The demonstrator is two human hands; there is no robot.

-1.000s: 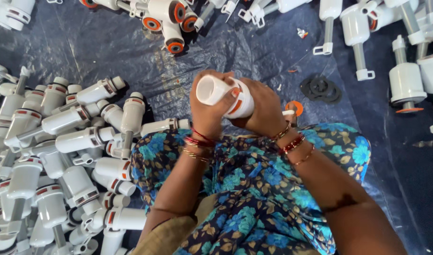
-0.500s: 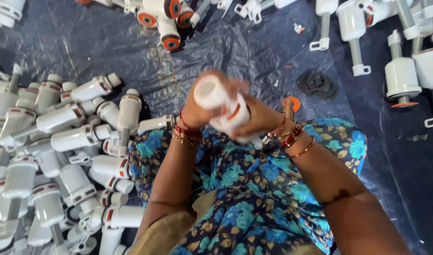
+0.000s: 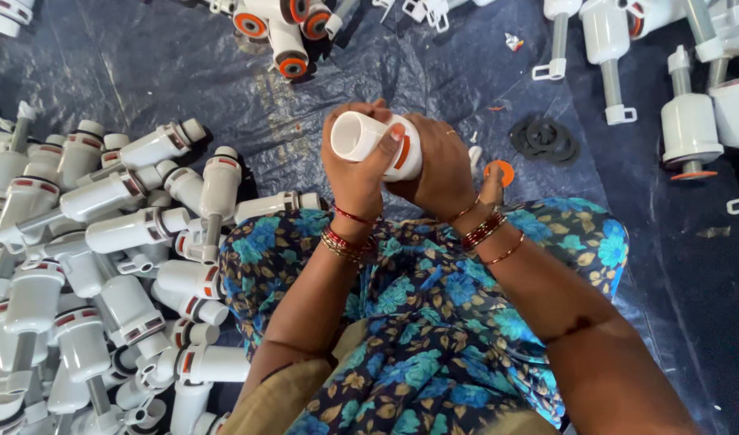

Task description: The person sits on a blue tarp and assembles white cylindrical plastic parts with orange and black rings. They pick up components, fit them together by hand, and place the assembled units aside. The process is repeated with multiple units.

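White fitting [image 3: 381, 143] mostly wrapped by both hands; left-hand pile [image 3: 71, 266] cut by frame edge.

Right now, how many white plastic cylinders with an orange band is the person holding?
1: the white plastic cylinder with an orange band is gripped between the left hand and right hand, above the floral lap.

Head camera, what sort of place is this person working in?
Probably a small floor-level assembly workshop: a dark plastic sheet covers the floor, a heap of identical white plastic fittings lies to the left, and both hands hold one white fitting.
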